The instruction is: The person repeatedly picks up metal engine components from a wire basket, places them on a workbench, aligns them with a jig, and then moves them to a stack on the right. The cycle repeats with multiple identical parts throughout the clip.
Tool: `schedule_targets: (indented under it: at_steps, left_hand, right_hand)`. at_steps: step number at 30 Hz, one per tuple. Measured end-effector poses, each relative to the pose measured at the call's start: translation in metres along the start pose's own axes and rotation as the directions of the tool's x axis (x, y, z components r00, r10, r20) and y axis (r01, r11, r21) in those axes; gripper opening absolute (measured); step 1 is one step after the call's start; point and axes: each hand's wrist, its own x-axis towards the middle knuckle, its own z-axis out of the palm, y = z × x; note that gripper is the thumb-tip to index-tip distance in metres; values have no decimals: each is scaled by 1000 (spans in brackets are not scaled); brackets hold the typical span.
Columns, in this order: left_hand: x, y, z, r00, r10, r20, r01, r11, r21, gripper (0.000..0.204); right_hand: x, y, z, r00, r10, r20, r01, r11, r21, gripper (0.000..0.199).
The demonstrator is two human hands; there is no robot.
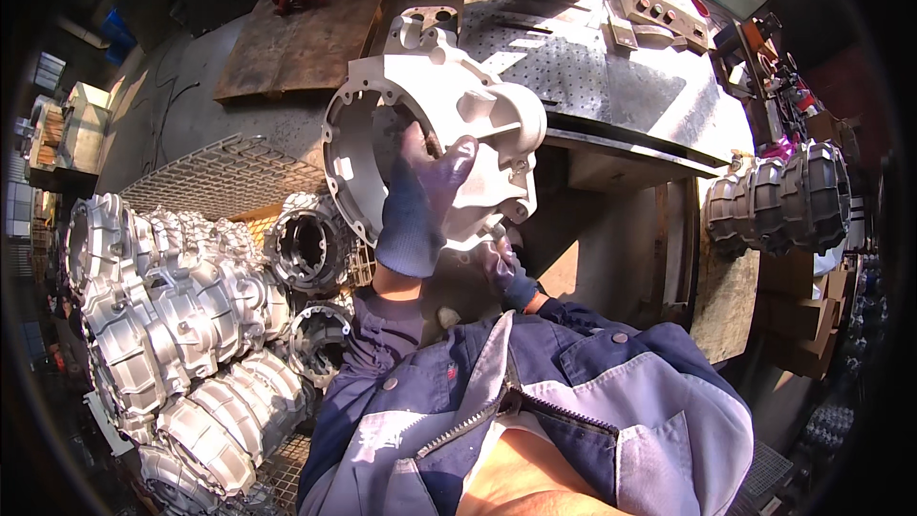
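Observation:
I hold a large cast-metal housing (449,124), pale grey with a round flanged opening, lifted in front of my chest. My left hand (420,196), in a dark blue glove, grips its rim with fingers reaching into the opening. My right hand (506,272), also gloved, supports the housing from below and is mostly hidden behind it. My blue and grey work jacket fills the bottom of the view.
A stack of similar ribbed metal housings (181,315) lies in a wire crate at my left. A perforated steel work table (573,57) stands ahead, with more housings (778,196) at the right. A wooden pallet (301,38) lies on the floor beyond.

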Motion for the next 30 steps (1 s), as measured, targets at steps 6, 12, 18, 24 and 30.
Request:
schedule_targets:
  at_steps: [6,12,18,24,30]
  left_hand:
    - [131,-8,145,981,-158,-116,149,985,-84,30]
    - [233,-30,247,916,-335,-218,397,692,603,37]
    - [311,-91,302,878,-463,-123,393,551,736,41]
    - [323,-229,346,887,-460,-40,370,657,657,52]
    - [303,-180,326,909,-417,-2,292,634,716,60]
  right_hand:
    - [-11,-19,152,879,-304,367,396,37,-917,21]
    - [11,-86,298,749,-338,570,578,-87,-811,12]
    - [29,-76,346,959,34,280,-93,975,201,23]
    - [35,98,290,873,-428,236,-135,253,958,28]
    - [51,184,226,598,-603,527,-611,-769,-187,31]
